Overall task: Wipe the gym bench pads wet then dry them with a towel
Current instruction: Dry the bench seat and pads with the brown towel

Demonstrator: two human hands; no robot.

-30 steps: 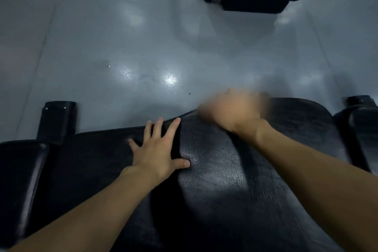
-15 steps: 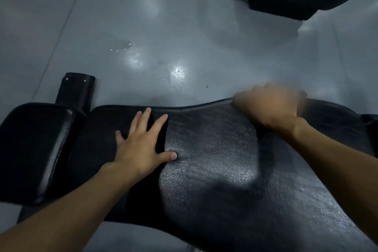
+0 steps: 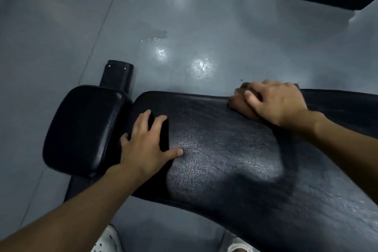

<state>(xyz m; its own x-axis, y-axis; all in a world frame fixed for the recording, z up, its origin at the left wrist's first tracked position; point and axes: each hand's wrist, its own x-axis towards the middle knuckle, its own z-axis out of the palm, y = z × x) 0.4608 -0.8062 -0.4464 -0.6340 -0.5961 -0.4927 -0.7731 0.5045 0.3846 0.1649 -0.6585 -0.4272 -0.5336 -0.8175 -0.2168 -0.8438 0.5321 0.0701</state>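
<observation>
Cloth (image 3: 239, 104) mostly beneath right hand (image 3: 276, 102)

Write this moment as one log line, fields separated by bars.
left hand: flat on long pad | right hand: holds brown cloth at pad's far edge | floor: wet spots

The right hand (image 3: 278, 104) grips a brown crumpled cloth (image 3: 238, 105) on the far edge of the long black textured bench pad (image 3: 225, 159); left of this grip rests the left hand (image 3: 145, 145), then a small black smooth pad (image 3: 81, 129).
</observation>
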